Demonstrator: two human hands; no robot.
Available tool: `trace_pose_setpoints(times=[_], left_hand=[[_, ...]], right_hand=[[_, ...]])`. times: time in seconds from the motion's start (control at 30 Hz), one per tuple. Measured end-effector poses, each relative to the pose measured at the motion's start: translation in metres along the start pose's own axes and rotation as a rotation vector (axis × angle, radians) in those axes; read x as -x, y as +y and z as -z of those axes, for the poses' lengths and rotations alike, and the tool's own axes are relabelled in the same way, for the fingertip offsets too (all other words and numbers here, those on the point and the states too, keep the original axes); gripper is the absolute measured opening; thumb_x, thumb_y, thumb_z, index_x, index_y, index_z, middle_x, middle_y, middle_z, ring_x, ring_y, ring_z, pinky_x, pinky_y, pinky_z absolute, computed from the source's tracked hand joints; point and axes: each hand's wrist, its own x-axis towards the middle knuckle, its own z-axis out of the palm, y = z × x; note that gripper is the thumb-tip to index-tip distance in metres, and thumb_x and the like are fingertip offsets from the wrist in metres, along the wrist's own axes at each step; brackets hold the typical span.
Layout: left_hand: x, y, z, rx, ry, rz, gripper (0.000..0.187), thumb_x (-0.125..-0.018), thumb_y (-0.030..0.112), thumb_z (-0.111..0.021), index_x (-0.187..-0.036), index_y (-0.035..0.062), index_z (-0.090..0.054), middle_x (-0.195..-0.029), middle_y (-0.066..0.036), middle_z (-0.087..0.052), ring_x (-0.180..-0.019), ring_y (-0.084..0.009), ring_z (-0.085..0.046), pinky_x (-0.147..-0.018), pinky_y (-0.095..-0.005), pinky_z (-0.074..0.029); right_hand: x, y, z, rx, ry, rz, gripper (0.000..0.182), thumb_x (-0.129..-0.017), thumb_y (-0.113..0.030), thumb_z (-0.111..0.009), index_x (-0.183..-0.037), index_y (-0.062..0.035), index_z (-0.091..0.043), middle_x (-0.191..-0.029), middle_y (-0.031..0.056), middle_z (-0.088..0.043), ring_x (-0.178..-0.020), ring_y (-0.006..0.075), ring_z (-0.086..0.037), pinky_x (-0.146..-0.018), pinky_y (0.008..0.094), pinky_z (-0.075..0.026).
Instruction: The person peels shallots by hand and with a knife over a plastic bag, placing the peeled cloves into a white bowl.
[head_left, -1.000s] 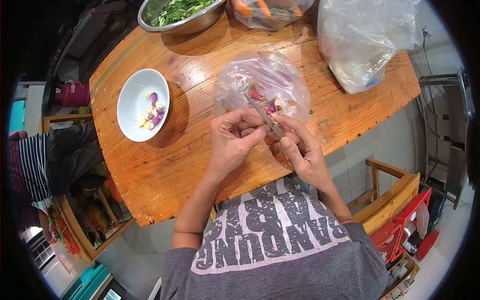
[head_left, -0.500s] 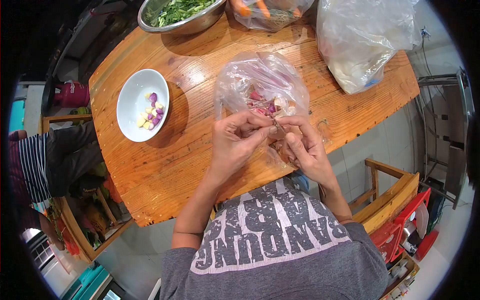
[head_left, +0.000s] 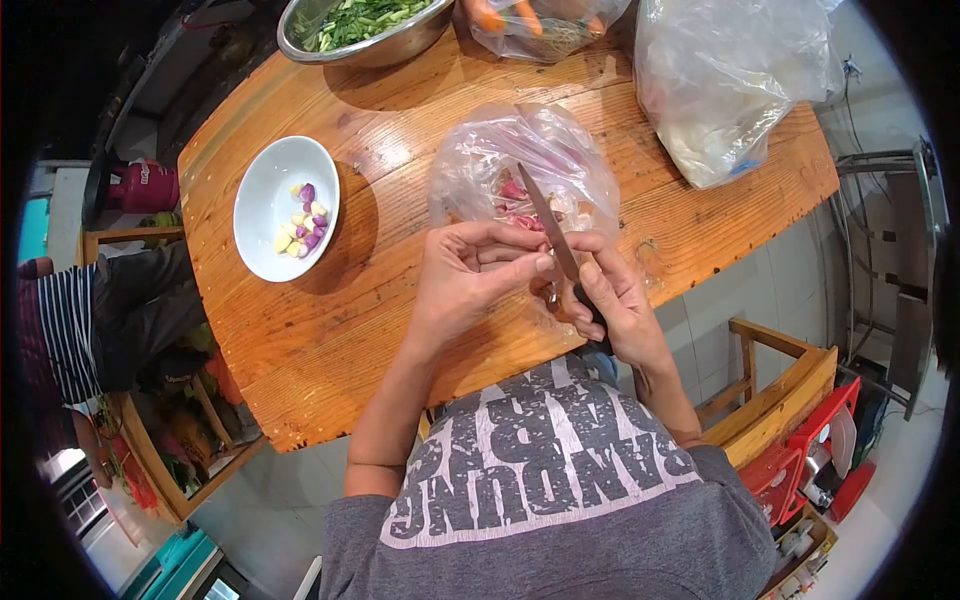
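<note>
My right hand (head_left: 612, 300) is closed round the black handle of a knife (head_left: 546, 215), whose blade points up and away over the plastic bag. Close beside it, my left hand (head_left: 475, 275) pinches something small at its fingertips, too hidden to make out. Both hands are over the near edge of an open clear plastic bag (head_left: 465, 150) that holds reddish shallots and pale bulbs. To the left, a white bowl (head_left: 262, 190) contains several peeled garlic cloves and purple shallots (head_left: 307, 193).
On the wooden table (head_left: 290, 380) are a metal bowl of chopped greens (head_left: 345, 58), a bag of carrots (head_left: 530, 25) at the back and a large plastic bag (head_left: 715, 100) at back right. Another person (head_left: 75, 330) is at far left. A wooden chair (head_left: 780, 390) stands right.
The knife in my right hand has swung up, so its blade now shows fully above the bag. My left hand has barely moved.
</note>
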Motion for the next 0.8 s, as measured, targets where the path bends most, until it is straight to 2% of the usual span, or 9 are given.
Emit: trace_pose_setpoints(times=[0.17, 0.27, 0.37, 0.47, 0.67, 0.8], left_hand=[[-0.003, -0.006, 0.005, -0.033, 0.015, -0.043, 0.014, -0.079, -0.004, -0.066, -0.093, -0.0062, -0.065, -0.091, -0.012, -0.067, -0.082, -0.0146, -0.065, -0.075, -0.0255, -0.054], [-0.002, -0.001, 0.005, -0.068, 0.036, -0.005, 0.014, -0.078, -0.005, -0.067, -0.092, -0.0056, -0.065, -0.091, -0.012, -0.067, -0.080, -0.0141, -0.065, -0.076, -0.0250, -0.054], [-0.003, -0.005, 0.006, -0.023, 0.037, -0.071, 0.014, -0.079, -0.005, -0.067, -0.092, -0.0054, -0.064, -0.091, -0.012, -0.067, -0.082, -0.0144, -0.065, -0.076, -0.0250, -0.054], [-0.002, -0.002, 0.005, -0.041, 0.037, -0.056, 0.014, -0.078, -0.006, -0.065, -0.092, -0.0038, -0.064, -0.093, -0.012, -0.068, -0.085, -0.0159, -0.065, -0.080, -0.0269, -0.051], [0.000, 0.002, 0.002, -0.135, 0.078, -0.044, 0.013, -0.077, -0.008, -0.062, -0.089, -0.0040, -0.065, -0.088, -0.010, -0.068, -0.082, -0.0115, -0.064, -0.072, -0.0217, -0.051], [0.002, -0.002, 0.004, -0.198, 0.062, -0.080, 0.011, -0.076, -0.008, -0.063, -0.088, -0.0070, -0.064, -0.084, -0.009, -0.066, -0.080, -0.0124, -0.064, -0.074, -0.0227, -0.053]], right_hand=[[0.000, 0.006, -0.001, -0.024, 0.057, 0.063, 0.035, -0.098, -0.023, -0.043, -0.128, -0.0050, -0.041, -0.064, -0.0043, -0.041, -0.053, 0.0024, -0.035, -0.046, 0.0164, -0.027], [0.002, -0.006, -0.001, 0.044, 0.052, 0.021, 0.038, -0.097, -0.020, -0.046, -0.131, -0.0046, -0.040, -0.064, -0.0045, -0.042, -0.055, 0.0026, -0.035, -0.050, 0.0171, -0.028], [0.003, -0.002, -0.001, 0.212, 0.014, 0.043, 0.040, -0.096, -0.017, -0.048, -0.132, -0.0039, -0.038, -0.065, -0.0044, -0.042, -0.059, 0.0028, -0.037, -0.055, 0.0184, -0.030], [0.003, -0.005, -0.006, 0.219, 0.041, 0.037, 0.039, -0.095, -0.014, -0.049, -0.131, -0.0031, -0.040, -0.065, -0.0045, -0.042, -0.061, 0.0030, -0.039, -0.059, 0.0190, -0.032], [0.003, 0.000, -0.005, 0.219, 0.057, 0.019, 0.036, -0.094, -0.014, -0.050, -0.128, -0.0037, -0.044, -0.066, -0.0048, -0.042, -0.061, 0.0030, -0.039, -0.057, 0.0185, -0.031], [0.002, 0.007, -0.004, 0.233, 0.081, 0.065, 0.033, -0.095, -0.014, -0.049, -0.126, -0.0038, -0.045, -0.066, -0.0049, -0.043, -0.059, 0.0025, -0.038, -0.055, 0.0181, -0.030]])
